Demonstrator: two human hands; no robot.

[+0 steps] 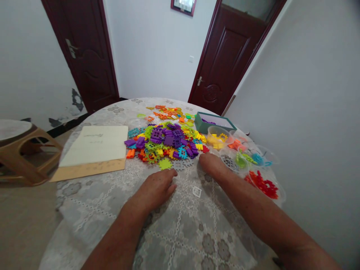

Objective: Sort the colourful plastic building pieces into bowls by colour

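A heap of small colourful plastic building pieces (167, 142) lies in the middle of the round table (180, 225), which has a pale patterned cloth. My left hand (156, 189) rests palm down on the cloth just in front of the heap, fingers loosely curled, near a green piece (165, 164). My right hand (209, 163) lies at the heap's right edge, its fingers tucked under and hidden. A small clear piece (197, 192) lies on the cloth between my forearms.
Several clear tubs hold sorted pieces: yellow (217, 137), orange (237, 142), green and blue (250, 158), red (264, 185). A teal box (215, 122) stands behind them. Paper on a brown envelope (94, 150) lies at left. A wooden stool (19, 150) stands beyond the table.
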